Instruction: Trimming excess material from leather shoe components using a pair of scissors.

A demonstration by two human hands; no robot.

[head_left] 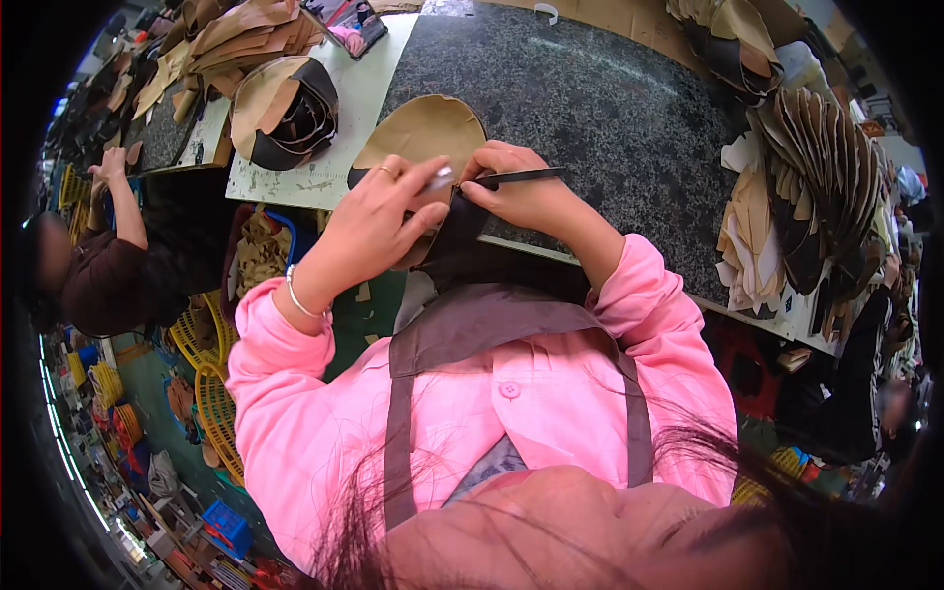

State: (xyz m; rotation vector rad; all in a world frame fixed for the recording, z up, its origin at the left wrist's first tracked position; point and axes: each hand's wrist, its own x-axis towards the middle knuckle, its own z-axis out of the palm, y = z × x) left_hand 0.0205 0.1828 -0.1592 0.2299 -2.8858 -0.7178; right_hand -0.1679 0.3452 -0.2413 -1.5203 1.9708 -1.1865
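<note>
At the table's near edge a tan leather piece [423, 128] with a dark part, shaped like a shoe upper, stands between my hands. My left hand [379, 216] is closed at its near left side, a small silvery-white object [440, 179] at its fingertips; what that object is, I cannot make out. My right hand [521, 192] pinches close to the leather's right edge and grips a thin black stick-like tool [526, 176], whose end points right. The fingertips hide where the tool's other end meets the leather.
A bundle of tan and dark pieces [285, 113] sits on the white table part to the left. Stacked leather pieces [821, 187] stand at the right. The dark speckled tabletop [580, 108] stretches ahead. Below left is a bin of scraps [261, 256]; a co-worker [108, 256] is further left.
</note>
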